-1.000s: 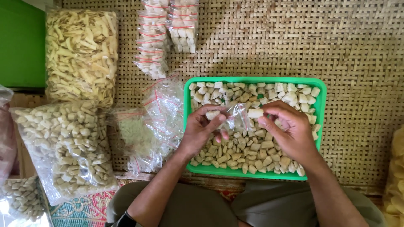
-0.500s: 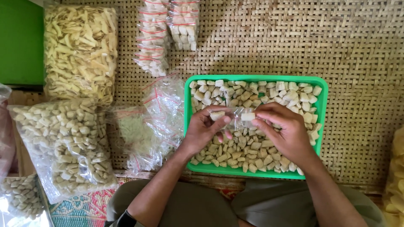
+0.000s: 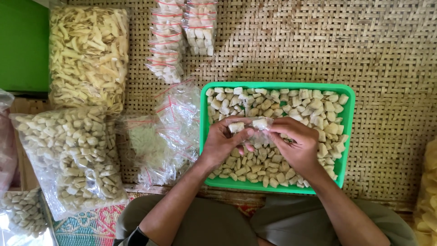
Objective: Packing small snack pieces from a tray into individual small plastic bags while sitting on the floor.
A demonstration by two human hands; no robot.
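Two hands hold one small clear bag [image 3: 255,130] with pale snack pieces inside, just above the green tray [image 3: 346,136]. The left hand [image 3: 225,143] pinches its left end with closed fingers, and the right hand [image 3: 298,146] grips the other end. Beside the tray lie empty plastic bags [image 3: 175,123] and a big filled bag [image 3: 73,159] on the woven mat [image 3: 387,50].
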